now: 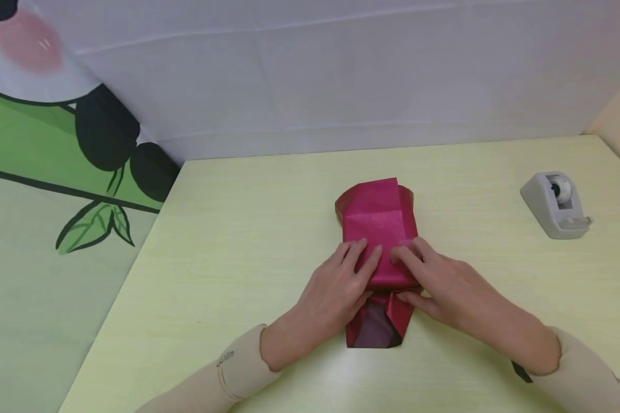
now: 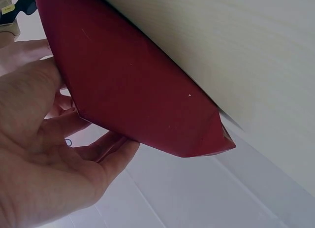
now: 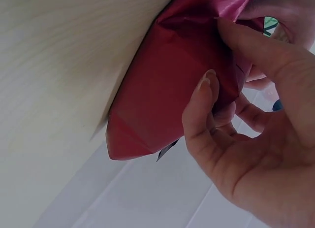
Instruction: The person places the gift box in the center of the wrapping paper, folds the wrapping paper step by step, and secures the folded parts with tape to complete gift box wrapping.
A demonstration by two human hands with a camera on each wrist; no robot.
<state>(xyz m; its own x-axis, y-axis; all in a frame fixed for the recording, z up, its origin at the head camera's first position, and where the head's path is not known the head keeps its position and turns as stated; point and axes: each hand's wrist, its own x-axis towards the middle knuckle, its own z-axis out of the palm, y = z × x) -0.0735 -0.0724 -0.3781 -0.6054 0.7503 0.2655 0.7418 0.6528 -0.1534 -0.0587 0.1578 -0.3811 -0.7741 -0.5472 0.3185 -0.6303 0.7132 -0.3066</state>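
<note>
A box-shaped package in shiny red wrapping paper (image 1: 373, 221) lies on the table, its far end of paper still sticking out open. At its near end a folded flap (image 1: 376, 330) tapers toward the person, showing the darker inner side. My left hand (image 1: 333, 289) rests on the package's top with fingers extended and the thumb at the near edge. Opposite it, my right hand (image 1: 449, 287) has bent fingers on the top right, while its thumb pinches the paper at the near right corner. In the right wrist view that thumb lies on the creased red paper (image 3: 162, 90).
A grey tape dispenser (image 1: 550, 209) with a roll in it stands at the table's right. The pale yellow table (image 1: 237, 229) ends at a white cloth backdrop (image 1: 310, 86). A printed green and black cloth (image 1: 108, 183) hangs at the left.
</note>
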